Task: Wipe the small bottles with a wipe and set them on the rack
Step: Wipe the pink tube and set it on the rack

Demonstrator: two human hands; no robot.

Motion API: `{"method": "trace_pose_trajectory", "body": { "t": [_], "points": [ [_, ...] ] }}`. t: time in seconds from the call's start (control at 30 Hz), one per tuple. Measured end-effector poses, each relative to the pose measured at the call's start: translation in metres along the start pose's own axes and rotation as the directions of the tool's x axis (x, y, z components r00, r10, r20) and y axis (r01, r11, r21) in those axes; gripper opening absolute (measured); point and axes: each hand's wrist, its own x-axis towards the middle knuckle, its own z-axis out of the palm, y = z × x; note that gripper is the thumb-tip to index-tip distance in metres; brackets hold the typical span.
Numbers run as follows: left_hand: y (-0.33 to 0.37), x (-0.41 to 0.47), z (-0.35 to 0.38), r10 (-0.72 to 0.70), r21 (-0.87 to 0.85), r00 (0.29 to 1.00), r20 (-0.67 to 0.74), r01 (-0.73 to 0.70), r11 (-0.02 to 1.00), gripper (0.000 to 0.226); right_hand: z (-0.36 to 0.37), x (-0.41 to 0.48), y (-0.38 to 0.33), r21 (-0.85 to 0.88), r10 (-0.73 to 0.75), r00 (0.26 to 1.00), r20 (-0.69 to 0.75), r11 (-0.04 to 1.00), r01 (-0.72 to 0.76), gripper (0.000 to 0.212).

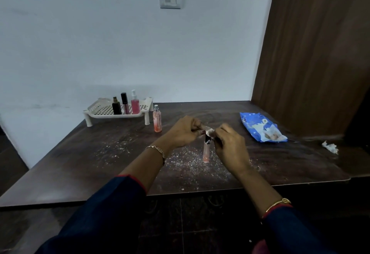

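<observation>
A small pink bottle (pixel 206 153) with a black cap stands upright on the dark table (pixel 100 153). Just above its cap, a crumpled white wipe (pixel 209 132) is stretched between my hands. My left hand (pixel 184 131) pinches one end and my right hand (pixel 230 145) pinches the other, close to the cap. The white rack (pixel 100 111) stands at the back left. It holds a black bottle (pixel 116 107), a dark-capped pink tube (pixel 125 103) and a pink spray bottle (pixel 135 103). An orange-pink spray bottle (pixel 157 119) stands on the table beside the rack's right leg.
A blue wipe pack (pixel 260 127) lies at the back right, near a brown wooden panel (pixel 310 63). A crumpled used wipe (pixel 330 147) lies at the far right. White specks are scattered over the table's middle. The table's front edge runs just below my forearms.
</observation>
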Motion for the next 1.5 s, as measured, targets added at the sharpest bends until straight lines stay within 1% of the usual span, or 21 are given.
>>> {"method": "trace_pose_trajectory", "body": {
  "t": [0.07,0.13,0.27,0.37,0.4,0.47,0.53,0.6,0.67,0.73,0.8,0.9,1.07,1.13,1.2,1.27,1.3,1.37,1.43,1.47,1.5],
  "points": [
    [0.000,0.001,-0.001,0.021,0.008,0.999,0.024,-0.021,1.000,0.013,-0.001,0.000,0.000,-0.018,-0.018,1.000,0.007,1.000,0.019,0.016],
    [-0.001,0.003,-0.004,0.027,0.037,0.998,0.051,-0.029,0.999,0.016,0.000,-0.002,0.001,-0.043,-0.020,0.999,0.046,0.999,0.022,0.016],
    [0.001,0.005,-0.009,0.033,0.066,0.996,0.079,-0.039,0.997,0.018,0.008,-0.018,0.009,-0.069,0.044,0.972,0.232,0.997,-0.028,0.007],
    [0.002,0.007,-0.005,0.055,0.113,0.998,0.020,-0.057,0.992,0.015,0.012,-0.026,0.013,-0.056,0.060,0.911,0.408,0.998,-0.040,0.012],
    [0.001,0.009,-0.003,0.061,0.144,0.998,-0.011,-0.058,0.988,0.014,0.012,-0.027,0.013,-0.059,0.058,0.897,0.438,0.998,-0.036,0.014],
    [-0.001,0.013,0.000,0.064,0.192,0.997,-0.050,-0.053,0.980,0.013,0.010,-0.026,0.011,-0.053,0.040,0.918,0.395,0.998,-0.021,0.016],
    [0.002,0.015,-0.002,0.046,0.200,0.998,-0.040,-0.037,0.979,0.009,0.006,-0.021,0.007,-0.057,0.007,0.964,0.265,0.998,0.008,0.013],
    [0.006,0.016,-0.004,0.032,0.192,0.999,-0.020,-0.027,0.981,0.009,0.004,-0.016,0.004,-0.072,-0.013,0.985,0.170,0.997,0.025,0.013],
    [0.008,0.016,-0.005,0.034,0.187,0.999,-0.032,-0.028,0.982,0.010,0.005,-0.015,0.004,-0.108,-0.025,0.989,0.147,0.993,0.041,0.015],
    [0.010,0.016,-0.004,0.041,0.193,0.997,-0.060,-0.029,0.981,0.009,0.007,-0.018,0.005,-0.154,-0.038,0.983,0.181,0.986,0.066,0.017],
    [0.011,0.017,-0.002,0.038,0.200,0.996,-0.076,-0.022,0.980,0.012,0.007,-0.019,0.004,-0.195,-0.058,0.967,0.250,0.975,0.109,0.020],
    [0.014,0.017,0.002,0.045,0.231,0.993,-0.107,-0.019,0.973,0.013,0.008,-0.020,0.001,-0.266,-0.078,0.929,0.362,0.946,0.183,0.016],
    [0.011,0.019,0.007,0.038,0.246,0.991,-0.128,-0.006,0.969,0.018,0.014,-0.026,-0.003,-0.296,-0.029,0.876,0.481,0.935,0.193,0.008],
    [0.009,0.018,0.007,0.034,0.183,0.992,-0.121,-0.011,0.983,0.017,0.014,-0.026,-0.006,-0.313,-0.036,0.867,0.497,0.925,0.217,0.014],
    [0.005,0.015,0.008,0.007,0.068,0.990,-0.140,0.002,0.998,0.014,0.011,-0.025,-0.009,-0.311,-0.038,0.856,0.516,0.922,0.228,0.019],
    [-0.001,0.006,0.010,-0.039,-0.063,0.979,-0.199,0.027,0.998,0.014,0.010,-0.027,-0.005,-0.292,-0.001,0.863,0.505,0.941,0.172,0.020],
    [-0.003,0.000,0.012,-0.074,-0.158,0.970,-0.231,0.038,0.987,0.014,0.008,-0.027,-0.002,-0.275,0.023,0.882,0.472,0.954,0.122,0.019],
    [-0.007,-0.014,0.013,-0.159,-0.407,0.949,-0.271,0.037,0.913,0.015,0.004,-0.028,0.002,-0.205,0.076,0.936,0.344,0.979,-0.004,0.015],
    [-0.012,-0.030,0.014,-0.224,-0.599,0.923,-0.312,-0.007,0.801,0.020,-0.001,-0.029,0.000,-0.049,0.131,0.982,0.137,0.991,-0.125,0.017],
    [-0.015,-0.039,0.016,-0.250,-0.665,0.907,-0.339,-0.043,0.746,0.022,-0.004,-0.030,-0.004,0.045,0.166,0.986,0.010,0.985,-0.166,0.017],
    [-0.018,-0.048,0.019,-0.271,-0.717,0.890,-0.366,-0.084,0.692,0.023,-0.007,-0.030,-0.009,0.126,0.208,0.973,-0.102,0.973,-0.194,0.015]
  ]
}}
